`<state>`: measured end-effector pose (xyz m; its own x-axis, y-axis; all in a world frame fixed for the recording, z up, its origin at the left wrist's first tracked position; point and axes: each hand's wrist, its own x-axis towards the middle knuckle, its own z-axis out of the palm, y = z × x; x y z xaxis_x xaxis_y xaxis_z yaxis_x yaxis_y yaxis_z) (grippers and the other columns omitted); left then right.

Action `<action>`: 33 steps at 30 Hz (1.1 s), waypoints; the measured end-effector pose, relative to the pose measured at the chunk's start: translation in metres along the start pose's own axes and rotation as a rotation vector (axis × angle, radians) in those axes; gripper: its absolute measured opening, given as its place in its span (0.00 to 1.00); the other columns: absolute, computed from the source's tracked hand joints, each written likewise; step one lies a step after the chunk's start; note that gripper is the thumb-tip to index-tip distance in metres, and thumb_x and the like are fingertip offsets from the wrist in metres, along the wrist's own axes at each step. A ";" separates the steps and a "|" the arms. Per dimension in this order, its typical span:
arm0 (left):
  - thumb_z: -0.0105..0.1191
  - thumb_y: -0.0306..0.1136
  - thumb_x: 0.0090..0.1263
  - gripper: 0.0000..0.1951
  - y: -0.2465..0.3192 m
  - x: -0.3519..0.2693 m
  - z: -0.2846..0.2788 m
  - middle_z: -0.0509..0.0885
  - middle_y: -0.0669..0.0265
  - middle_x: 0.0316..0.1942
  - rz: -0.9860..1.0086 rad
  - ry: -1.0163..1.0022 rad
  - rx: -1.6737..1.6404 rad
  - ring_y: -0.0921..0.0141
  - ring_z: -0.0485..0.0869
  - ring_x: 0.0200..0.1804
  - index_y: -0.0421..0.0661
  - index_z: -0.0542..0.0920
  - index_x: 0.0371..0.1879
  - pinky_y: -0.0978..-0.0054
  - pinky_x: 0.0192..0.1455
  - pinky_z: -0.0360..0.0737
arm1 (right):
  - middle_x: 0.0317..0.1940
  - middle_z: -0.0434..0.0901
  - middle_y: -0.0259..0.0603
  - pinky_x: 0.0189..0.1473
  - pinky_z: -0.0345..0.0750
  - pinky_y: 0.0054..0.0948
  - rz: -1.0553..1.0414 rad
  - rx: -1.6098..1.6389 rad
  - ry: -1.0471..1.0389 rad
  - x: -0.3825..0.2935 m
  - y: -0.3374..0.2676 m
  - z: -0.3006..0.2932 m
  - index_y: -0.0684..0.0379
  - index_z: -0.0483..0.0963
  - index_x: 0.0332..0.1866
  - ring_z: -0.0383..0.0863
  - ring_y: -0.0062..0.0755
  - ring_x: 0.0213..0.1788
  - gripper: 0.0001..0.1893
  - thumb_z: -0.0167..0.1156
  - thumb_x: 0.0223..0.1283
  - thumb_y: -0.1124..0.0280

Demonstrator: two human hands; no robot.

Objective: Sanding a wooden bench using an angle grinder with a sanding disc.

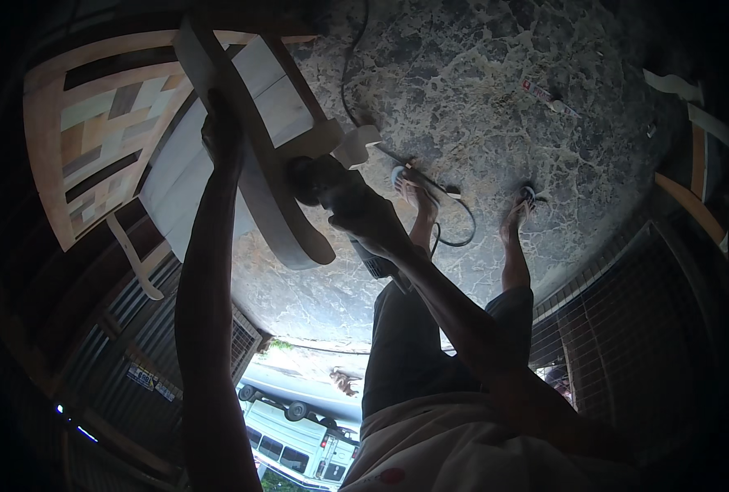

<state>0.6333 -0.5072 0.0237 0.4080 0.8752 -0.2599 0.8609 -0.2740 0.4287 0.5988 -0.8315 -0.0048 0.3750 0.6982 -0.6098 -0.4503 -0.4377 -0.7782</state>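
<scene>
My left hand (222, 132) grips the edge of a long wooden armrest (266, 166) with a rounded front end. The armrest belongs to a wooden bench, whose flat seat boards (180, 178) show beneath my left arm. My right hand (370, 218) is closed around the body of a dark power tool that looks like an angle grinder (374, 261). Its round dark head (303, 180) is up against the side of the armrest, near a wooden crosspiece (312, 138). Shadow hides whether the disc touches the wood.
A patchwork wooden backrest (109, 117) rises at the left. A black power cord (472, 224) loops over the concrete floor (463, 92) by my feet. A printed packet (549, 98) lies farther off. Curved wooden pieces (690, 197) stand at the right, beside wire mesh (623, 295).
</scene>
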 end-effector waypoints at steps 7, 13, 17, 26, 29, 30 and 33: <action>0.32 0.70 0.87 0.44 0.003 0.001 -0.003 0.92 0.47 0.53 -0.047 -0.037 -0.065 0.51 0.91 0.58 0.37 0.87 0.61 0.53 0.62 0.83 | 0.38 0.88 0.49 0.45 0.86 0.39 -0.023 -0.016 0.029 0.049 -0.017 -0.011 0.65 0.81 0.56 0.90 0.35 0.39 0.28 0.75 0.56 0.56; 0.31 0.66 0.89 0.42 -0.004 0.004 -0.003 0.91 0.43 0.55 -0.037 0.006 0.084 0.49 0.91 0.59 0.36 0.85 0.63 0.51 0.63 0.83 | 0.41 0.88 0.50 0.47 0.86 0.39 0.025 0.088 0.045 0.032 -0.022 -0.007 0.64 0.80 0.56 0.91 0.38 0.41 0.26 0.74 0.56 0.59; 0.34 0.59 0.91 0.33 -0.022 0.013 -0.007 0.90 0.42 0.54 0.148 0.038 0.191 0.47 0.90 0.59 0.43 0.80 0.70 0.50 0.60 0.84 | 0.46 0.89 0.57 0.51 0.88 0.45 -0.204 -0.136 0.016 0.037 -0.023 -0.006 0.65 0.76 0.63 0.92 0.54 0.45 0.34 0.74 0.56 0.55; 0.34 0.55 0.92 0.28 -0.015 0.013 -0.001 0.90 0.43 0.53 0.095 -0.017 0.157 0.47 0.91 0.57 0.49 0.76 0.75 0.51 0.58 0.84 | 0.50 0.88 0.59 0.55 0.87 0.45 -0.057 0.060 0.030 0.017 0.005 -0.002 0.64 0.73 0.68 0.92 0.58 0.53 0.36 0.75 0.56 0.58; 0.34 0.56 0.92 0.30 -0.015 0.007 0.002 0.90 0.43 0.53 0.023 -0.031 0.107 0.47 0.91 0.56 0.48 0.77 0.74 0.51 0.58 0.84 | 0.50 0.89 0.59 0.55 0.87 0.44 -0.058 0.095 0.040 0.006 -0.004 0.004 0.63 0.74 0.67 0.92 0.57 0.52 0.35 0.76 0.55 0.60; 0.34 0.59 0.91 0.32 -0.016 0.007 -0.002 0.91 0.43 0.53 -0.027 -0.020 0.065 0.48 0.91 0.56 0.46 0.79 0.73 0.52 0.58 0.84 | 0.49 0.89 0.59 0.55 0.87 0.44 -0.068 0.119 0.056 0.007 -0.006 0.007 0.63 0.75 0.66 0.92 0.57 0.52 0.35 0.76 0.55 0.59; 0.35 0.65 0.89 0.37 -0.036 0.017 -0.021 0.91 0.43 0.52 0.142 0.057 0.128 0.50 0.91 0.57 0.41 0.83 0.67 0.53 0.59 0.84 | 0.47 0.89 0.59 0.53 0.88 0.44 -0.094 0.093 0.058 0.028 -0.014 0.016 0.62 0.77 0.63 0.92 0.56 0.50 0.32 0.75 0.55 0.56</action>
<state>0.6026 -0.4740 0.0221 0.5130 0.8445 -0.1537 0.8291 -0.4411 0.3434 0.6023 -0.7966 -0.0079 0.4639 0.6989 -0.5444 -0.4827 -0.3158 -0.8168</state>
